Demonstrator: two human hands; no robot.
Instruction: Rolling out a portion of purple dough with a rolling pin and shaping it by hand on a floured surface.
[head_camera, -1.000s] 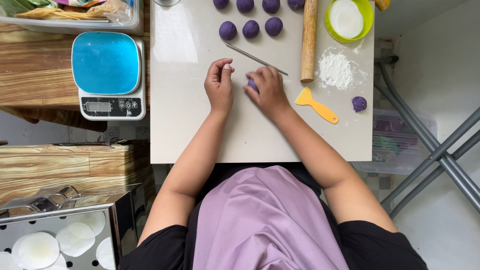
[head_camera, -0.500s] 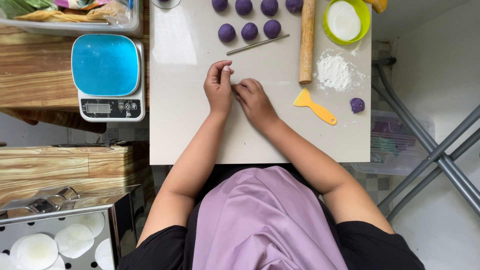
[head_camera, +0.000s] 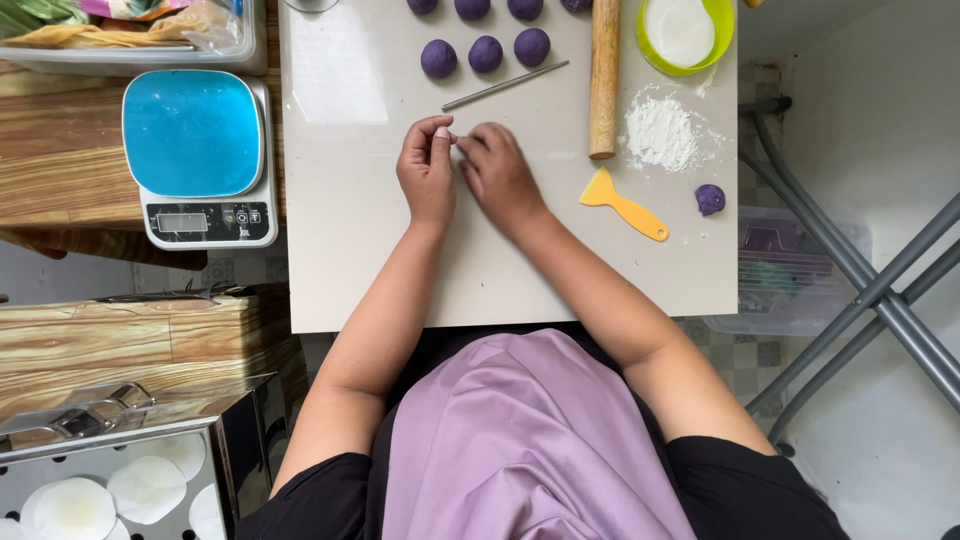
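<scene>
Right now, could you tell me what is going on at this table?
A person sits at a white table, left hand and right hand pressed together over something hidden between the fingers. Purple dough balls, a thin metal rod, a wooden rolling pin, flour and a yellow scraper lie around them.

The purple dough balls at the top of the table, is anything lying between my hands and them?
Yes. A thin metal rod lies slantwise on the table between both hands and the nearest purple dough balls.
</scene>
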